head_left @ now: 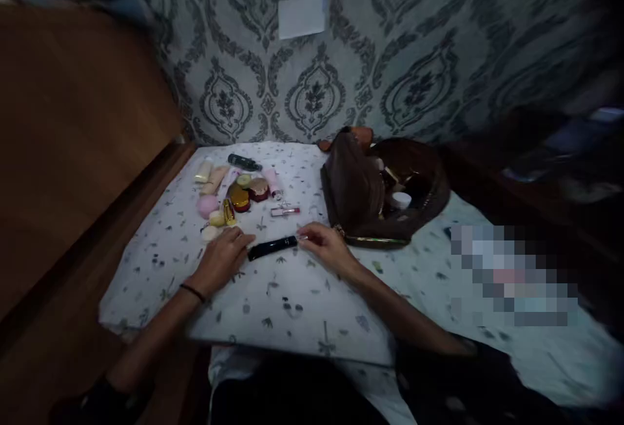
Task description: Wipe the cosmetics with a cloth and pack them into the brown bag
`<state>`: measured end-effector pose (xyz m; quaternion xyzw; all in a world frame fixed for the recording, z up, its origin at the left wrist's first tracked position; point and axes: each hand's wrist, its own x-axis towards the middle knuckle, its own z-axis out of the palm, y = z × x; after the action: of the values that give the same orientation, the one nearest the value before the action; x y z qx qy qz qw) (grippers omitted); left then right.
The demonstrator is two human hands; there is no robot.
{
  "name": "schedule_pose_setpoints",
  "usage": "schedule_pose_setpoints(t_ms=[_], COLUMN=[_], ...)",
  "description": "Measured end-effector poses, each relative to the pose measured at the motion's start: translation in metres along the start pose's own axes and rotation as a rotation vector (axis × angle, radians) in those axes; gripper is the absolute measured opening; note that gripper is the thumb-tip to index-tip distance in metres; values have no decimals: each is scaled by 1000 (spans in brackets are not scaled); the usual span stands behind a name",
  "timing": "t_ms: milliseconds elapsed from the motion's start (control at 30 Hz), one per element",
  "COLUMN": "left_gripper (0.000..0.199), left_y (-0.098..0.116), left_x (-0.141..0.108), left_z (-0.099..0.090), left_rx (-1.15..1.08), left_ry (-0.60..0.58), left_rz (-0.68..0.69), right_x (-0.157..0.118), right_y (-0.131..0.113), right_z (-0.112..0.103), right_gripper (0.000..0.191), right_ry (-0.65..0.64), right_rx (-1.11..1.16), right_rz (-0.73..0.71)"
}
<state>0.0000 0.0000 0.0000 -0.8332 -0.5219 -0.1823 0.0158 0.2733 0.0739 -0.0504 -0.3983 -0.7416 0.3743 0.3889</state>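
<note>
A slim, shiny black tube [272,247] lies slantwise on the patterned cloth between my two hands. My left hand [221,259] rests at its left end, back upward and fingers stretched out, apparently holding nothing. At the other end, my right hand [325,247] has thumb and fingers pinched around something small and pale, too blurred to name. Just beyond the black tube is a clear lip tube with a pink end [285,212]. Past my left fingers sit a gold clip-like item [229,212], a cream round piece [209,234] and a pink ball-shaped item [207,206].
An open brown bag [351,184] stands right of my hands, with a white-lidded jar [400,200] inside. Heart-shaped compacts [239,197], a pink squeeze tube [272,182] and a dark bottle [244,162] lie toward the wall. A wooden panel [82,132] rises at left.
</note>
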Motion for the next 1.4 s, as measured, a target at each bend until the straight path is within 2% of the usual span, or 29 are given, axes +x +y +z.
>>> schedule_pose_setpoints(t_ms=[167,300,433,633,833,933,1000,1100,1200,1267,1333,1400], left_gripper=[24,30,31,30,26,27,27,27,29,29,30,30], left_y=[26,46,51,29,-9,-16,-10,14,44,56,59,52], left_x=[14,28,35,23,2,-3,-2,7,19,25,27,25], left_z=[6,15,24,20,13,12,12,15,21,25,28,29], left_rx=[-89,-41,94,152,141,146,126,62,98,161,202,213], left_ry=[44,33,-7,3,66,103,139,169,117,62,32,45], left_rz=[14,70,67,12,-124,-193,-182,-71,62,133,154,119], right_x=[-1,2,0,-5,-4,-4,-5,-5,-5,-5,-4,-4], right_y=[-14,-20,-19,-14,-15,-17,-18,-19,-18,-17,-15,-15], right_z=[6,12,13,12,12,11,10,10,11,11,12,12], right_gripper=[17,13,7,11,12,15,13,10,9,9,9,8], right_ry=[-151,-139,-103,-83,-94,-93,-101,-108,-107,-109,-104,-99], right_rx=[-94,-275,-409,-400,-378,-373,-370,-365,-373,-386,-390,-384], right_rz=[-166,-197,-189,-185,-174,-164,-156,-158,-181,-197,-198,-189])
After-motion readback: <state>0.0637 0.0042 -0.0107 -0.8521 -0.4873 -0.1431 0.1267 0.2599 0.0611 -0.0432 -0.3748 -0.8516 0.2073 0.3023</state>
